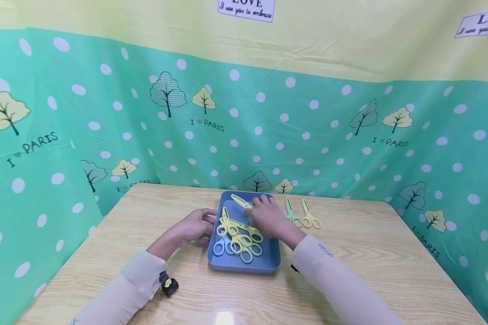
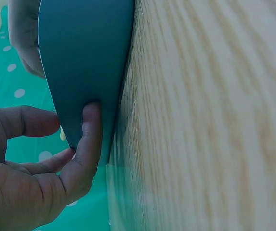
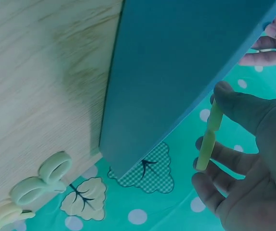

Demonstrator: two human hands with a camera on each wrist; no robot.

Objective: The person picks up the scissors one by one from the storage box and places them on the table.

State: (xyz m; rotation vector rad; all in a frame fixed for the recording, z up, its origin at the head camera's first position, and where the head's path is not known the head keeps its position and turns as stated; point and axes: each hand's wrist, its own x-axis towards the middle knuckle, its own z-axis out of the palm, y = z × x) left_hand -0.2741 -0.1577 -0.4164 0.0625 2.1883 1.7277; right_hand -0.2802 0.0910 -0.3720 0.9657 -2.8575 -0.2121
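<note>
A blue-grey tray (image 1: pixel 244 268) on the table holds several scissors: yellow scissors (image 1: pixel 241 241), blue scissors (image 1: pixel 218 247) and green scissors (image 1: pixel 246 255), overlapping in a pile. My right hand (image 1: pixel 268 219) is over the tray's far right part, gripping yellow scissors (image 3: pixel 206 150) by the handles between thumb and fingers. Their blades point to the far left in the head view; the hand covers the handles there. At the tray's left side is my left hand (image 1: pixel 195 225), pinching the wall. One fingertip (image 2: pixel 92 109) presses the outer wall while others meet the rim.
To the right of the tray lie another pair of green scissors (image 1: pixel 293 214) and a yellow pair (image 1: pixel 310 216), blades pointing away. The wooden table (image 1: pixel 349 253) ends at a patterned green and yellow curtain (image 1: pixel 309 113) at the back and sides.
</note>
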